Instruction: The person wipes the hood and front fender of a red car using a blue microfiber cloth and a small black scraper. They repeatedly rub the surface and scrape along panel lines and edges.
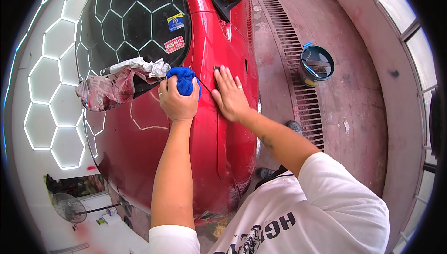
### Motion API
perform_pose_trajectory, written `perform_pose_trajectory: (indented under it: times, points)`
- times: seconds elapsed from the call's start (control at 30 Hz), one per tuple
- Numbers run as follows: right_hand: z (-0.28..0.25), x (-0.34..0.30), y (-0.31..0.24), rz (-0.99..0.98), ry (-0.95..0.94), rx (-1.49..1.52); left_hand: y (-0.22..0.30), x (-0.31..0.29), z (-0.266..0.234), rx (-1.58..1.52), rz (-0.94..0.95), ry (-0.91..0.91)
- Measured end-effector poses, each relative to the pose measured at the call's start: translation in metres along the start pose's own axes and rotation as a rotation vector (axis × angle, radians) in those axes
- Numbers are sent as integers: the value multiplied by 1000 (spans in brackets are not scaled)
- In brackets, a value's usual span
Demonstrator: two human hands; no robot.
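Head view: crumpled newspaper [116,86] lies on the red car [205,149]; the left hand [179,101], fingers curled, grips a blue cloth [185,79] against the car — the right hand [231,96] lies flat on it, unclosed, a dark piece [216,68] just beside; right of the car, a bucket [305,75].

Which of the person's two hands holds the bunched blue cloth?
The left hand, curled around the blue cloth; the right hand is outstretched over the glossy red car body.
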State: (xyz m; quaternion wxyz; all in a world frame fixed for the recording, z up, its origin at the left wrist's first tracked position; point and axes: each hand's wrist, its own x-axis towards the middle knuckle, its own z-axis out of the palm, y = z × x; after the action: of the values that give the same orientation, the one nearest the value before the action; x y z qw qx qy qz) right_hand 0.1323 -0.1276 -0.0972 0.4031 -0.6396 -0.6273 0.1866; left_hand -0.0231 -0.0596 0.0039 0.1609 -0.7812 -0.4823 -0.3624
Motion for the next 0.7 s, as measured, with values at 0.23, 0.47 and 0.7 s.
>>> perform_pose_trajectory:
  times: [0.23, 0.47, 0.7]
  points:
    - [-5, 50, 4, 109, 107, 129, 1, -2, -2, -45, -5, -7]
    - [-2, -15, 1, -30, -49, -35, -4, -1, -5, -8, 16, 18]
    - [-17, 52, 15, 95, 31, 95, -4, -2, 1, -8, 3, 0]
